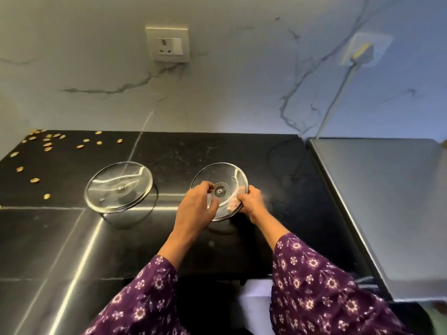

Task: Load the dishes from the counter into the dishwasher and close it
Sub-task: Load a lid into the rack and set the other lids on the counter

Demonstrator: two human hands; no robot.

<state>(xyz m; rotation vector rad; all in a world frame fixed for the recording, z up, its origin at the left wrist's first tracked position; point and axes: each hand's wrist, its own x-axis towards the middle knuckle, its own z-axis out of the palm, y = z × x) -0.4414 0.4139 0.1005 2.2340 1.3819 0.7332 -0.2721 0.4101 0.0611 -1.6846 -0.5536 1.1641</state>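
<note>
I see both grips on a glass lid (227, 174) at the centre of the black worktop (60, 238). My left grip (198, 205) curls round its rim at 9 o'clock, and my right grip (251, 201) pinches the rim at 4 o'clock. A second glass lid (118, 187) sits tilted at 9 o'clock, well apart. Small yellow bits (48, 144) are scattered at 10 o'clock.

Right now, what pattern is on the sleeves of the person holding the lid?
The sleeves are dark purple with small pale flowers, seen best in the head view.

Both hands (197, 206) (251, 204) apparently around glass lid (229, 175)
</note>
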